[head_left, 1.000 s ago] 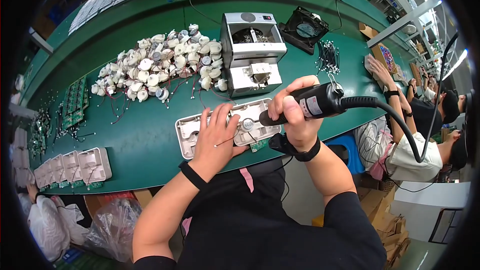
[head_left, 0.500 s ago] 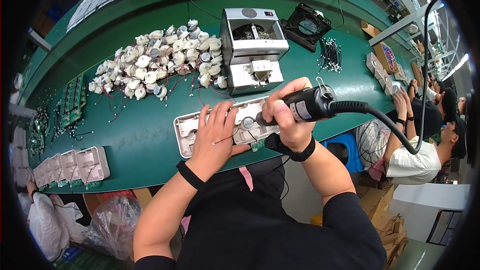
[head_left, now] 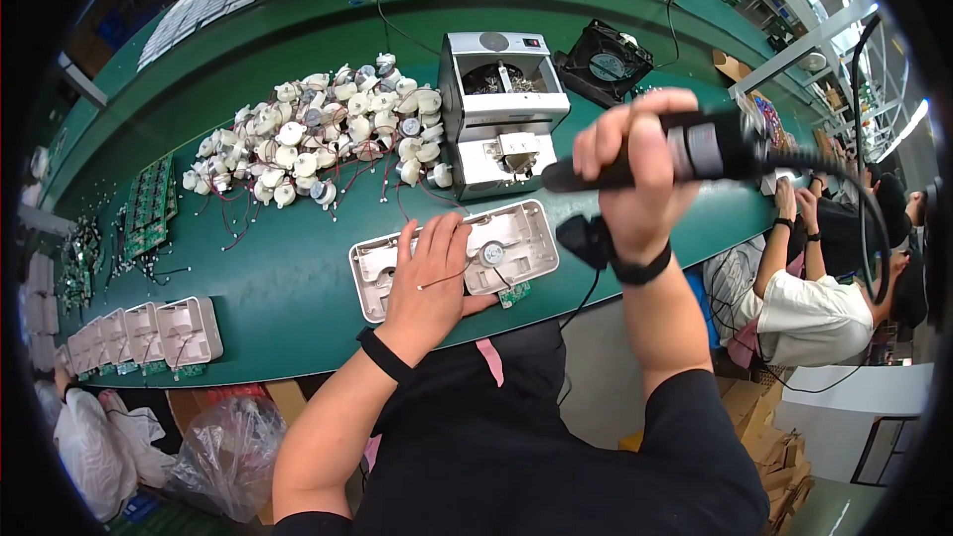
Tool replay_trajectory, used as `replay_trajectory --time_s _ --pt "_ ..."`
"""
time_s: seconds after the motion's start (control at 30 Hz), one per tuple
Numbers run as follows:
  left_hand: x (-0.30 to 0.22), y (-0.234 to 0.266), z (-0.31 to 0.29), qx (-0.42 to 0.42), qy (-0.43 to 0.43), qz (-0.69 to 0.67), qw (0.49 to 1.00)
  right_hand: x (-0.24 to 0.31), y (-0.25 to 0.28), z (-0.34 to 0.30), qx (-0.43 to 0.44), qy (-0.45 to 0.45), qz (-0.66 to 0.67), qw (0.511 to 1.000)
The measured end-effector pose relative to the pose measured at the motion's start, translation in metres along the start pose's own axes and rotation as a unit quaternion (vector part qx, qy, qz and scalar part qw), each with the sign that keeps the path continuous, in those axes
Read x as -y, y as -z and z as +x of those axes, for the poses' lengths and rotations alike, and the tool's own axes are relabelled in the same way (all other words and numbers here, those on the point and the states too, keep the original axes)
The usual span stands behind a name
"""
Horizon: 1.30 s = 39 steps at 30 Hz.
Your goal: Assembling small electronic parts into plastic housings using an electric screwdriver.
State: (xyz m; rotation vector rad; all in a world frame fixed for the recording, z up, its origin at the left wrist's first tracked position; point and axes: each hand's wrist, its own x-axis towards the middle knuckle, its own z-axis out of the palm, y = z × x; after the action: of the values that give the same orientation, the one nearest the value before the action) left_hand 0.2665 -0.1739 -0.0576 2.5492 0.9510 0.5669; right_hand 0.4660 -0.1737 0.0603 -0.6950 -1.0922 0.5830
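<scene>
The left hand (head_left: 429,278) lies across a pale plastic housing (head_left: 531,230) on the green workbench (head_left: 288,273), its fingers stretched out and slightly apart, fingertips toward the far wall and thumb along the near edge. The housing lies open side up, just in front of the person. In its middle, right beside the left hand, sits a round metal-faced component (head_left: 491,255); the marks on that face are too small to read. A small green circuit board (head_left: 515,294) lies at the housing's near edge, and a thin wire runs across the back of the left hand.

The right hand (head_left: 645,174) has its fingers wrapped firmly around a black corded electric screwdriver (head_left: 733,144), held above the bench and clear of the housing, nose pointing left. A pale label (head_left: 695,152) on its body is blurred beyond reading.

Beyond the housing stands a grey and black screw feeder (head_left: 506,104) with a red switch (head_left: 532,43) and a dark round patch (head_left: 493,41) on top. To its right is a black axial fan (head_left: 581,74). Left of the feeder spreads a heap of white plastic motor units (head_left: 308,134) with red and dark leads. At the near left, similar housings (head_left: 189,330) stand in a row; farther off lie green circuit-board panels (head_left: 151,206).
</scene>
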Motion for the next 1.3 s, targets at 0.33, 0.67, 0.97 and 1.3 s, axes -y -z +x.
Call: replay_trajectory --time_s 0.33,0.67,0.97,1.3 --pt "0.004 -0.002 -0.003 -0.012 0.003 0.013 1.000 -0.008 -0.010 -0.011 0.019 -0.113 -0.038 0.993" --pt "0.006 -0.007 -0.004 -0.022 0.003 0.012 1.000 -0.029 -0.023 -0.074 0.135 -0.126 -0.059 0.981" --pt "0.012 -0.011 -0.006 -0.036 -0.009 0.019 0.999 -0.042 -0.024 -0.079 0.146 -0.114 -0.082 0.979" --pt "0.000 0.016 -0.011 -0.048 -0.001 0.011 0.999 0.008 -0.015 -0.029 0.054 -0.069 0.009 0.996"
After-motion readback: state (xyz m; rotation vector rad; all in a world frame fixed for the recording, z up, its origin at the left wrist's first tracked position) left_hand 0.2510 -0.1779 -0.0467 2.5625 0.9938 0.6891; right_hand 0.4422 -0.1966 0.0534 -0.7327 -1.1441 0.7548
